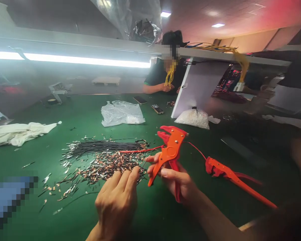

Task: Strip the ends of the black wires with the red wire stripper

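Observation:
My right hand point(182, 182) is wrapped round the handles of an orange wire stripper point(172, 147), whose red jaws point up and to the left. Close beside it, my left hand point(117, 197) is closed, fingertips turned away from me. A thin black wire point(144, 163) shows at its fingertips, toward my right hand; the grip itself is hidden. Just beyond lies a heap of short wire offcuts point(107, 165) with copper and silvery ends. Behind the heap lies a bundle of long black wires point(105, 146). A red cord point(135, 151) passes behind the stripper.
A second orange wire stripper point(230, 174) lies at right on the green table point(72, 221). Farther back are a clear plastic bag point(122, 113), two phones point(157, 109), a white bag point(193, 118) and a divider point(200, 83). White cloth point(22, 132) lies left. A person point(153, 80) opposite holds yellow wires.

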The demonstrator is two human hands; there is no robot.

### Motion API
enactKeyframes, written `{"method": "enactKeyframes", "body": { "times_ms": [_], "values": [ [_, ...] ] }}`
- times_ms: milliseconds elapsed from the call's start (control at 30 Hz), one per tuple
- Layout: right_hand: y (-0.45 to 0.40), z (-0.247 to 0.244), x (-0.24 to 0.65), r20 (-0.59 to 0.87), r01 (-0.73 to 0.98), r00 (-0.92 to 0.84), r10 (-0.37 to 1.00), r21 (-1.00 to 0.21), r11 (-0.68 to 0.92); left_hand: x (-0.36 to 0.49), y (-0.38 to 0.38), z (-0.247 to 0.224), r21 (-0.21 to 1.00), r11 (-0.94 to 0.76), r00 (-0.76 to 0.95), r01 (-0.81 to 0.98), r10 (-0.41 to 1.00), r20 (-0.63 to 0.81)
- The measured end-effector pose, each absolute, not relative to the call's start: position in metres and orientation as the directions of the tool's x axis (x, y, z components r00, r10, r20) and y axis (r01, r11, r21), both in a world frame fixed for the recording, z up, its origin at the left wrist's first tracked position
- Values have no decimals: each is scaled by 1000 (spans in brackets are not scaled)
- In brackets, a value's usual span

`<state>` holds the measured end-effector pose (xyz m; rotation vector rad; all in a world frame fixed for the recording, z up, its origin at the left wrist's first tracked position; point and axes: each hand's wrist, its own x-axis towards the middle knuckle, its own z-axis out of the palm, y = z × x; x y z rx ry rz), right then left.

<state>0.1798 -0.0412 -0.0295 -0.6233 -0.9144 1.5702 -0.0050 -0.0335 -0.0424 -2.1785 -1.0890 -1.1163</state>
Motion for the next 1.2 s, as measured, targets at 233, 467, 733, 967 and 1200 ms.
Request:
{"method": "enactKeyframes", "body": {
  "times_ms": [233,467,733,967,1200],
  "values": [
    [-41,-43,178,-3,-394,-99,995,-918,-42,0,-34,-49,8,-680,431,733,474,768],
    [-42,-55,182,7,-268,-116,993,-963,-25,4,-37,-50,-4,-650,411,760,476,778],
    [-47,-47,173,-9,-328,-261,965,-940,-97,-2,-39,-50,66,-650,359,757,498,789],
    [-43,-42,171,90,-505,-471,878,-843,-185,-17,-24,-38,158,-699,262,697,454,852],
    [-48,-45,169,84,-568,-588,805,-751,-336,-34,-15,-21,58,-622,186,781,321,929]
  ]
}}
